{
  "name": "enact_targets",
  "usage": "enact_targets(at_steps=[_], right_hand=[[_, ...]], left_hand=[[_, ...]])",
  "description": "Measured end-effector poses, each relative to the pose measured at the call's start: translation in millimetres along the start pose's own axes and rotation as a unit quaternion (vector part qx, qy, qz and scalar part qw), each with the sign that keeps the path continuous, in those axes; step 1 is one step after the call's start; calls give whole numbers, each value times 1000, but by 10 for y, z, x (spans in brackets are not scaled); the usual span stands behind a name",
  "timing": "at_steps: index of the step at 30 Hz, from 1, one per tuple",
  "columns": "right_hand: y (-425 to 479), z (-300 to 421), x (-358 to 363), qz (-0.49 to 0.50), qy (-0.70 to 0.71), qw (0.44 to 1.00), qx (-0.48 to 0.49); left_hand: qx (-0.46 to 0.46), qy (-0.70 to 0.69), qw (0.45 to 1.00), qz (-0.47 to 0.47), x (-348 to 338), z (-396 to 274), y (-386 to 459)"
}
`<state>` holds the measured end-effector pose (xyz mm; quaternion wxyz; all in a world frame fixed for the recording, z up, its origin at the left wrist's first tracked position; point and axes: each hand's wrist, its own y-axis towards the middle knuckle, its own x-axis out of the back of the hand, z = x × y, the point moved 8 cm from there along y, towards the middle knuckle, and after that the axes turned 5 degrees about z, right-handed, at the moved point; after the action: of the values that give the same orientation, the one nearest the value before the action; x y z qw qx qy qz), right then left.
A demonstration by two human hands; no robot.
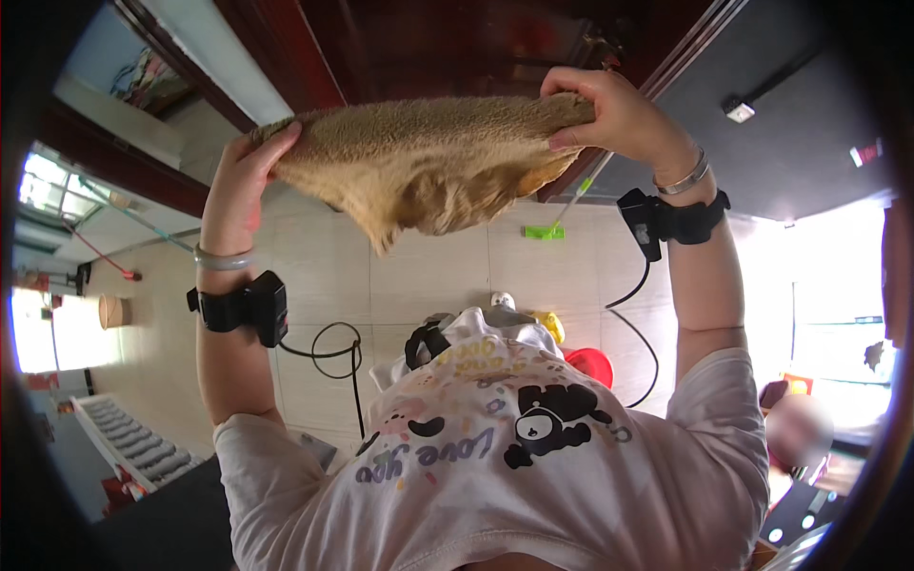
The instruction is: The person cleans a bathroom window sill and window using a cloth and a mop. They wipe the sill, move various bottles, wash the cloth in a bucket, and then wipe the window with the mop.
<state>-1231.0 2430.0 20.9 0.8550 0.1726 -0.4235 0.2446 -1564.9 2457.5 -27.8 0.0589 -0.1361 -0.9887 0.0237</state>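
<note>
Both my arms are raised, and a tan, fuzzy cloth [428, 143] is stretched between my hands. My left hand [246, 175] grips its left end, with the thumb over the upper edge. At the other end, my right hand [614, 118] pinches the cloth between thumb and fingers. The middle and lower part of the cloth hang in loose folds. Behind the cloth stands a dark red wooden door [457, 50].
A green flat mop head [545, 233] lies on the tiled floor beyond the cloth. Nearer my body are a red plastic basin [591, 365] and a yellow object [548, 325]. Black cables hang from both wrist devices. A person [800, 432] is at the right rear.
</note>
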Motion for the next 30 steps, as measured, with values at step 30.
enact_targets(at_steps=[30], right_hand=[[-1751, -5800, -1022, -253, 581, 566, -528]], left_hand=[[456, -350, 788, 221, -3206, 1405, 1942]])
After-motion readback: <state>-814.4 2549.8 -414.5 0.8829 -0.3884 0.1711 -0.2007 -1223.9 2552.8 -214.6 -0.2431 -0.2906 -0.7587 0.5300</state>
